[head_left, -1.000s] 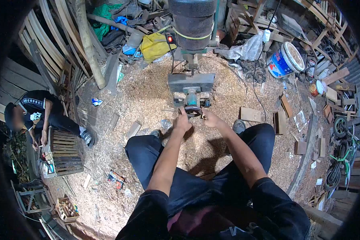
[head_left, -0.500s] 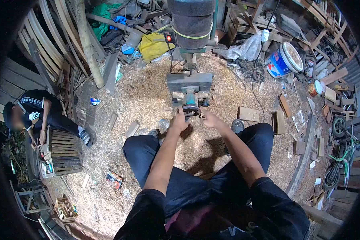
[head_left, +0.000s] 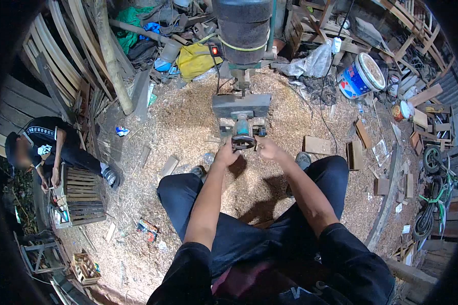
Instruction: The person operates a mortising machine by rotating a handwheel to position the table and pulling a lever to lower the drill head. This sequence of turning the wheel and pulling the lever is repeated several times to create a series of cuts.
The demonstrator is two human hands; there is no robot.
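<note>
Straight ahead stands a drill-like machine with a dark cylindrical motor housing (head_left: 243,30), a grey metal block (head_left: 241,105) and a round black handwheel (head_left: 244,143) at its near end. My left hand (head_left: 227,154) is closed on the left side of the wheel's rim. Close by the right side of the rim is my right hand (head_left: 268,149), its fingers curled; whether they hold the rim or a small part beside it is hidden. A greenish metal neck (head_left: 242,123) joins the wheel to the block.
Wood shavings (head_left: 188,122) cover the floor. A paint bucket (head_left: 361,76) stands at the right, near wood offcuts (head_left: 317,145) and a small green bike (head_left: 435,195). At the left, another person (head_left: 51,147) sits by a slatted crate (head_left: 81,195). A cable (head_left: 322,112) runs along the floor.
My left hand has slid slightly down the wheel's left side, and its raised finger no longer points up along the rim. The right hand has barely moved. The other person's hands have shifted slightly.
</note>
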